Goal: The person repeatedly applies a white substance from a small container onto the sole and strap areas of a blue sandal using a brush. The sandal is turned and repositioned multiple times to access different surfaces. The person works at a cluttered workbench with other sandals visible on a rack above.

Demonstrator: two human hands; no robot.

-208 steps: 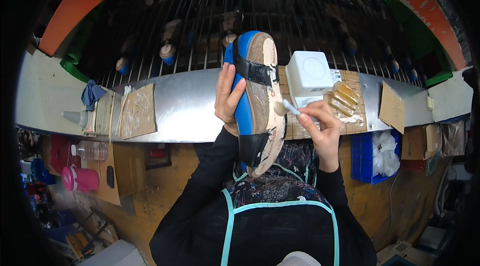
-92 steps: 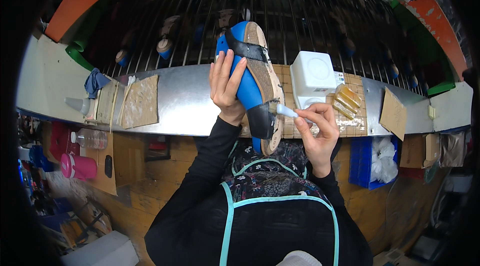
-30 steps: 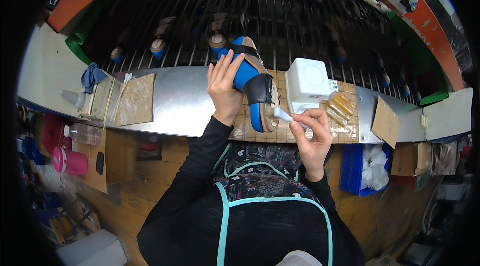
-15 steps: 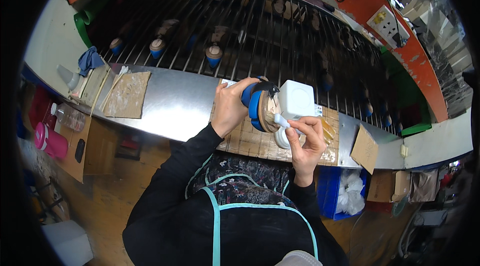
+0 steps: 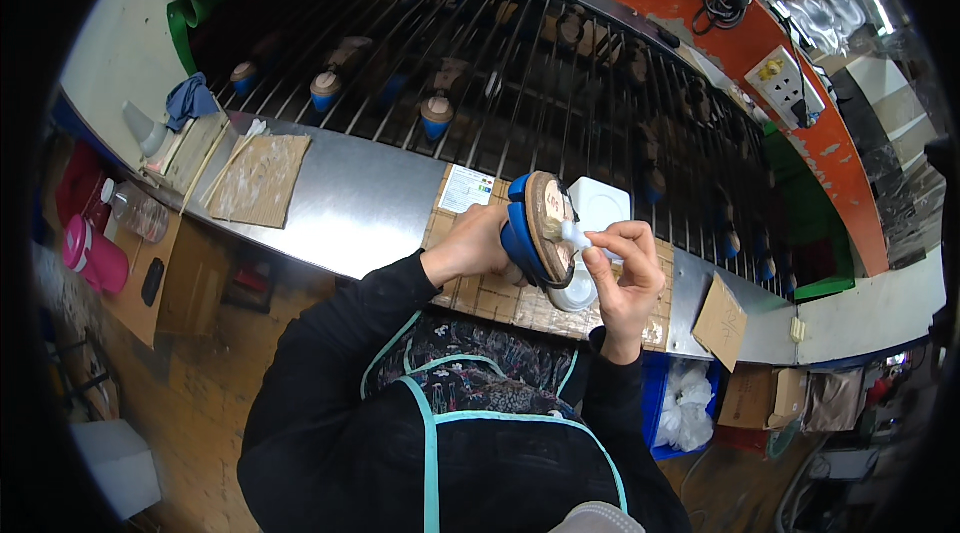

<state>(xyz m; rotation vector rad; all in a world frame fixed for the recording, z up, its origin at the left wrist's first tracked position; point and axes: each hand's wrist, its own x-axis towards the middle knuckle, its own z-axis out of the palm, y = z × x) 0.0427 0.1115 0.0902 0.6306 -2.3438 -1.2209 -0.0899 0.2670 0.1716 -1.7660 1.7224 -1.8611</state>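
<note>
My left hand (image 5: 474, 241) is closed around a blue shoe last (image 5: 520, 245). The last is held tilted above the work board, with a tan-brown sole side (image 5: 546, 223) toward my right hand and a dark strap around it. My right hand (image 5: 632, 275) pinches a small brush (image 5: 573, 234) by its pale handle. The brush's bristles touch the sole side. Beneath the brush, a round white tub (image 5: 572, 293) sits on the cardboard-covered board (image 5: 480, 301). A square white container (image 5: 602, 201) stands just behind, partly hidden by the last and my right hand.
Beyond the metal counter (image 5: 345, 195), a rack of metal rods (image 5: 400, 63) carries several blue lasts (image 5: 436, 117). A cardboard piece (image 5: 258, 181) with white-tipped sticks lies left; another cardboard piece (image 5: 720, 321) lies right. Below right is a blue bin (image 5: 655, 413) holding plastic bags.
The last has turned so that its sole side shows more, and my left hand has shifted lower on it. My right hand and brush have moved slightly right. The view has shifted a little.
</note>
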